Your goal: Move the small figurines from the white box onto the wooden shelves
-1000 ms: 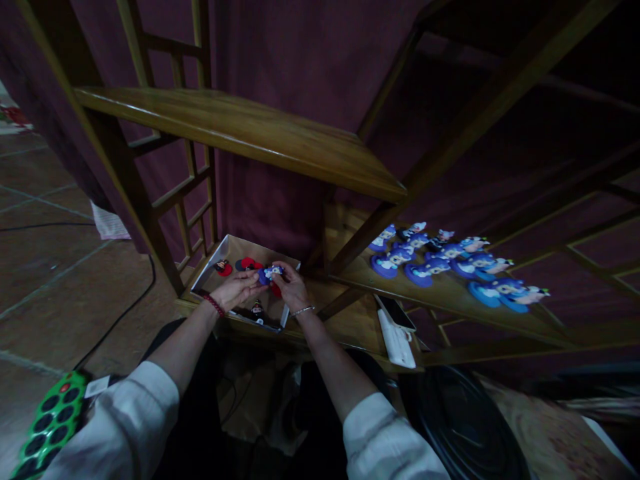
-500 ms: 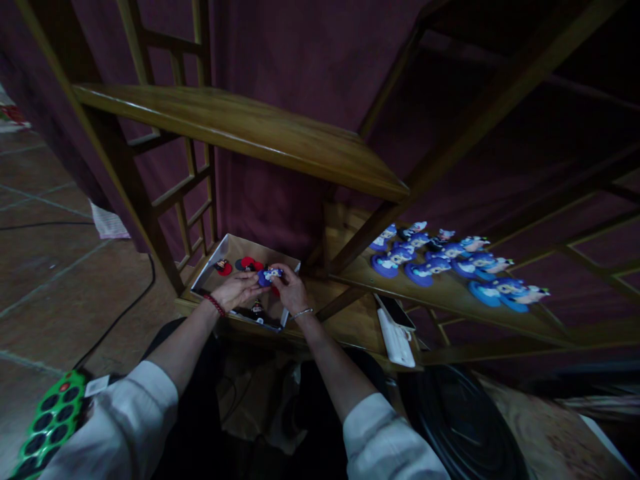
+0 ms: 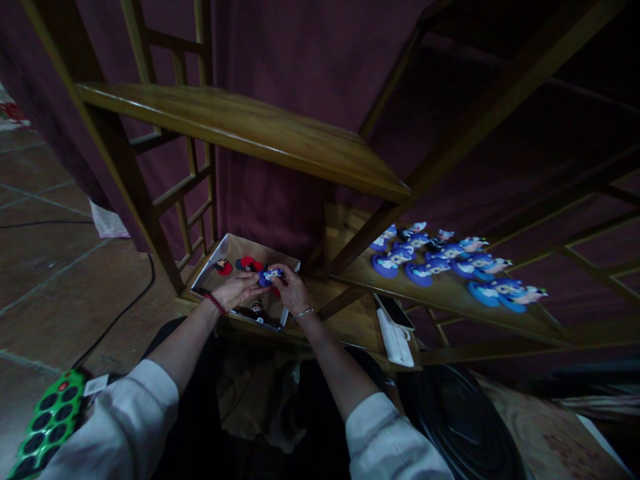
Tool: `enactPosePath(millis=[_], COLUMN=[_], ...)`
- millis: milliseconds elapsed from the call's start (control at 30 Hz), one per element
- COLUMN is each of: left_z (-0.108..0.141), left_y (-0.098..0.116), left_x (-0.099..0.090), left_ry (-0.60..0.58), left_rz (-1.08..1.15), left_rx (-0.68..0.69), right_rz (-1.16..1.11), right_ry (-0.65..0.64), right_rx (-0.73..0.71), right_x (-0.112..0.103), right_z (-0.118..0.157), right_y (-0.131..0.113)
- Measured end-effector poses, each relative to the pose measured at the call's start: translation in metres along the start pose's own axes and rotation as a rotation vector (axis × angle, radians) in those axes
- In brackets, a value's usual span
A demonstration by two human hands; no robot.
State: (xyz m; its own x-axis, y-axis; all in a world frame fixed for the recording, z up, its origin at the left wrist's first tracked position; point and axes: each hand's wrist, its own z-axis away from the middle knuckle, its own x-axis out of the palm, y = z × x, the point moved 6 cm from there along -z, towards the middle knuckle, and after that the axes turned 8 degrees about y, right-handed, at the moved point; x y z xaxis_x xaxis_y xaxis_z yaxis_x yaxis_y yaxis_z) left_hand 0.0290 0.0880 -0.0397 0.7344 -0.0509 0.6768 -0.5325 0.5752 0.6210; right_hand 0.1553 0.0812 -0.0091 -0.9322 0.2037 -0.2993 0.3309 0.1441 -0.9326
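Both hands hold one small blue and white figurine [image 3: 271, 274] over an open white-rimmed box [image 3: 209, 262]. My left hand [image 3: 238, 291] has its fingers at the figurine's base, and my right hand [image 3: 291, 292] grips it from the other side. Inside the box lie a red and black figurine [image 3: 223, 267], a red and black piece [image 3: 249, 264] and a dark figurine [image 3: 257, 307]. Several blue figurines [image 3: 427, 268] stand in rows on the shelf at the right, with a few black and white ones behind.
A wooden shelf board [image 3: 240, 130] crosses above the box. A phone [image 3: 397, 312] and a white object [image 3: 396, 343] lie right of my right forearm. A round black object [image 3: 460, 420] sits below them, and a green power strip [image 3: 53, 423] is on the floor at left.
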Motion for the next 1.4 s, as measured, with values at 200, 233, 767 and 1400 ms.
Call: enactPosePath(millis=[200,233,767,1400], left_z=[0.003,0.004,0.005,0.004], left_y=[0.002,0.002,0.004,-0.003], left_x=[0.004,0.005,0.005,0.005], left_ry=[-0.02,-0.026,-0.001,-0.002], left_rz=[-0.006,-0.007,-0.003,0.009], left_rx=[0.012,0.009,0.013,-0.026], right_rz=[0.026,0.03,-0.079,0.164], right_ry=[-0.029,-0.034,-0.023,-0.103], right_rx=[-0.046,-0.053,0.0,-0.167], right_x=[-0.001,-0.001,-0.005,0.0], right_z=[0.001,0.001,-0.004,0.001], right_y=[-0.006,-0.007,0.0,-0.018])
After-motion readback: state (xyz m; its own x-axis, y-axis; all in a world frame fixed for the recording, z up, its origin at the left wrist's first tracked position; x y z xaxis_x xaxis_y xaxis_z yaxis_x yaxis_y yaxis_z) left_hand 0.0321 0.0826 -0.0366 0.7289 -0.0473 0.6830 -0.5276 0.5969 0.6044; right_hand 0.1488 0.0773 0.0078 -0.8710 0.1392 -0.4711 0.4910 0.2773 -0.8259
